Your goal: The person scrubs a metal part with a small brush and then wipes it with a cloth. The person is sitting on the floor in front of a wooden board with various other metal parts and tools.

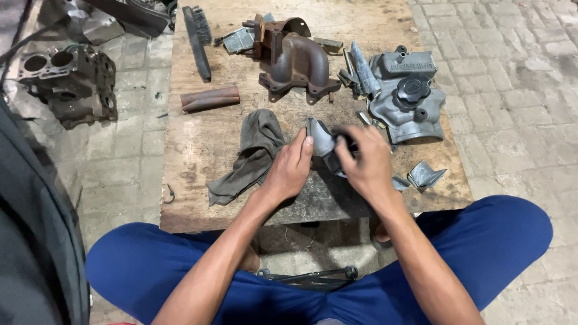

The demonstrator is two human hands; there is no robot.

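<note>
While the person sits cross-legged at the near edge of a low wooden board [198,150], both hands meet over its middle. The left hand [289,171] pinches a folded grey sheet [319,139], probably abrasive paper, by its upper edge, thumb and fingers closed on it. The right hand [367,162] is curled around a small dark part [344,135], mostly hidden by the fingers, so its shape cannot be told. The sheet looks light and limp, creasing where it is held; it should fold easily and is best kept by its edges or wrapped against the part. The part seems small and rigid, likely greasy, and wants a firm fingertip hold.

At nine o'clock of the hands lies a crumpled dark rag [250,157], touching the left wrist. At twelve o'clock stands a rusty cast manifold [295,63]; at one o'clock a grey valve cover [406,96], with a few loose metal strips [360,72] between the two. A short rusty pipe [210,98] lies at eleven o'clock and a long flat brush [197,41] beyond it. At three o'clock, near the board's edge, rests a torn scrap of grey sheet [425,174]. Off the board, at ten o'clock on the paved floor, sits an engine block [69,81]. Nothing lies between the hands and the person's lap.
</note>
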